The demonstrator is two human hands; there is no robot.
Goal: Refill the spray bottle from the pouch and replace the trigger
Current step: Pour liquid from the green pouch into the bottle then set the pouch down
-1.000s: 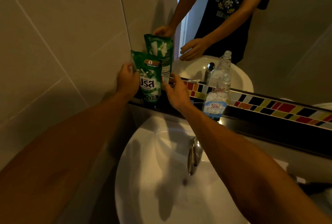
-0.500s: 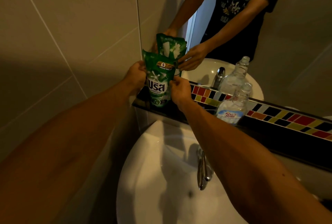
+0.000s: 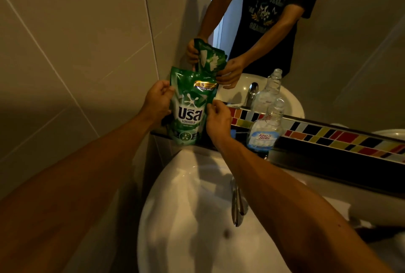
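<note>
both hands (image 3: 188,108) pinch the green refill pouch (image 3: 191,106); probably unopened; tearing hard could splash toward the open spray bottle (image 3: 266,128) just right

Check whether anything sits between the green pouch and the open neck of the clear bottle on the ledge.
Nothing visible does. The green pouch is gripped by the left hand and right hand; the clear bottle stands uncapped on the ledge just past the right hand, with open space above its neck.

Right hand (image 3: 218,120) closed in, now grips pouch (image 3: 191,106) right edge; left hand (image 3: 156,103) shifted up left edge; pouch perhaps lifted slightly, frame centre.
</note>
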